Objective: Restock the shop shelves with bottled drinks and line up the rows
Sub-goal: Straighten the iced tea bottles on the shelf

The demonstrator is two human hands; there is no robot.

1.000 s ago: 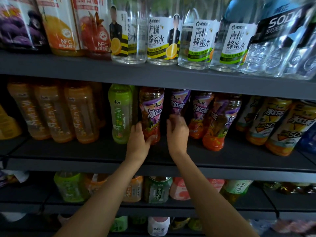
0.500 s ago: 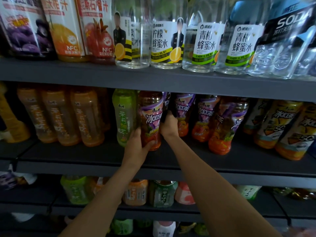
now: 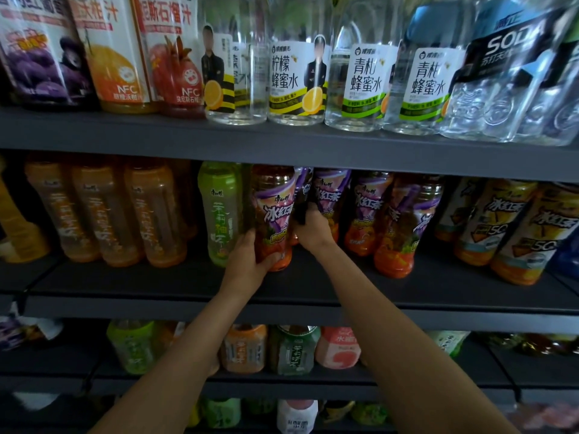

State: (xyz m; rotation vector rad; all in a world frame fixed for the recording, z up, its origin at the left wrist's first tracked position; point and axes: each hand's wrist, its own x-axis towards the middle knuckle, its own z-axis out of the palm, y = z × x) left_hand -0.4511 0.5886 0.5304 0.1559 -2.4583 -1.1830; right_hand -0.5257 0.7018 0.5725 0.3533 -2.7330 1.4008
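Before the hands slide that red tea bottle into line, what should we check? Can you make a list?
1. Left hand has a grip low on the red iced tea bottle: ok.
2. Right hand has hold of the bottle behind: cannot tell, its fingers are hidden.
3. Held bottle upright: ok.
4. Green tea bottle on its left stands clear: not ok, they look to be touching.
5. Bare middle shelf in front: ok.
6. Leaning iced tea bottle on the right needs straightening: not ok.
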